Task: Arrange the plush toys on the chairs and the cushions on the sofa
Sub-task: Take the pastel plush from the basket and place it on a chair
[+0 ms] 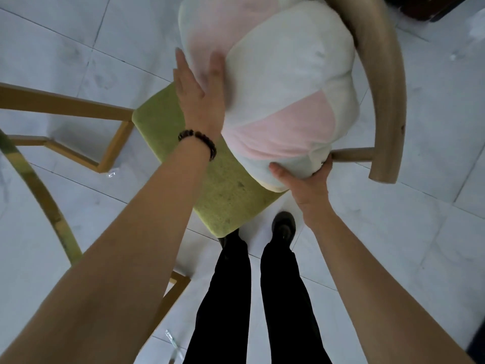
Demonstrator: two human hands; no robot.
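Seating white-and-pink plush toy [283, 90] on green chair seat [223, 185], against curved backrest [388, 88]. Left hand [199, 93] flat on its side; right hand [304, 177] clamped underneath. Advised: push back, centre, release evenly.

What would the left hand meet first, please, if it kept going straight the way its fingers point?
The left hand already lies flat against the plush toy, fingers pointing up its side; it would probably slide along the pink and white fabric, though depth is unclear.

The floor [65, 43] is big pale grey tiles with thin lines. A gold metal frame [68, 106] stands on the left.
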